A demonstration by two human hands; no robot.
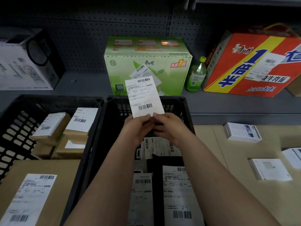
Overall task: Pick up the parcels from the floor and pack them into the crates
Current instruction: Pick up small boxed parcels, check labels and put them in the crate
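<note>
— What do the hands hold?

— Both pinch one shipping-label slip point(145, 95) by its bottom edge. The left hand point(138, 128) takes the lower left corner and the right hand point(169, 128) the lower right, with their fingertips almost meeting. The slip stands upright above them, printed side to the camera, with barcodes at top and bottom. I cannot tell whether it is bare paper or a very thin parcel.

— And what lies beneath the hands?

— The right-hand black crate point(182, 101). Both hands hover over its far end. Below the wrists and forearms, flat dark parcels point(176, 190) with white labels lie in it, overlapping one another.

— To the left of the left hand?

— A second black crate point(16, 121), touching the first. It holds small brown cardboard boxes point(52, 126), stacked and labelled. Nearer the camera there is a large cardboard parcel point(32, 193) with a long label.

— To the right of the right hand?

— White boxes point(241, 132) lie on the tan floor point(228, 160), well apart from the hand and outside the crates.

— Beyond the hands?

— A grey shelf point(81, 85) carries a green tea carton point(146, 66) straight behind the slip. Just to the right of it are a green bottle point(195, 75) and then a tilted red noodle carton point(252, 66).
</note>
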